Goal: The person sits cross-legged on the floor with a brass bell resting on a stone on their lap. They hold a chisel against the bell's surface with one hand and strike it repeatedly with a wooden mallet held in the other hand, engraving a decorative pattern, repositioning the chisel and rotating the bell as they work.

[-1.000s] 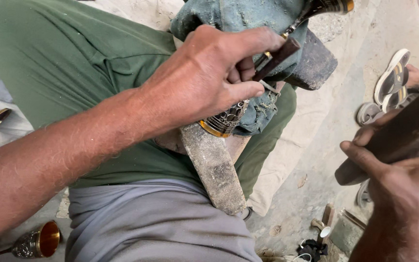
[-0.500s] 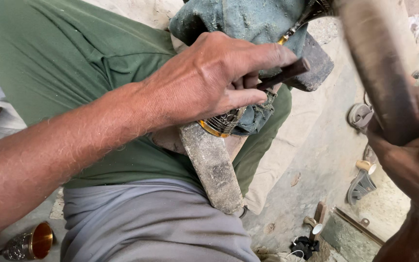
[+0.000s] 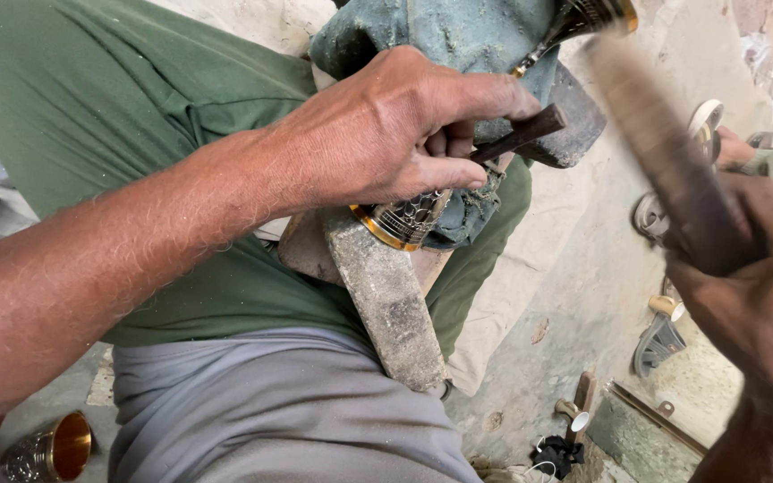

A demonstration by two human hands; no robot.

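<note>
At the far left a small brass cup [image 3: 51, 447] with a gilt inside lies on the floor [image 3: 583, 295], well apart from the work. The left hand [image 3: 395, 134] reaches in from the left across the green trousers [image 3: 127, 98], its fingers [image 3: 458, 170] curled tight around a dark punch [image 3: 521, 134], thumb laid along the top and the other fingers folded under. Just below that hand a patterned metal goblet [image 3: 404, 219] with a gold rim rests on a worn grey stake [image 3: 386, 304] that slants down across the lap, and a blue-green cloth [image 3: 440, 36] bunches above and behind it; the punch's tip is hidden by the fingers, so I cannot tell where it meets the metal. To the right, the right hand [image 3: 744, 295] is closed around the handle of a mallet [image 3: 655, 152], which is raised and blurred, apart from the punch. Beyond it on the floor lie several pale round metal pieces [image 3: 704, 121], and lower down some small tools [image 3: 574, 411].
</note>
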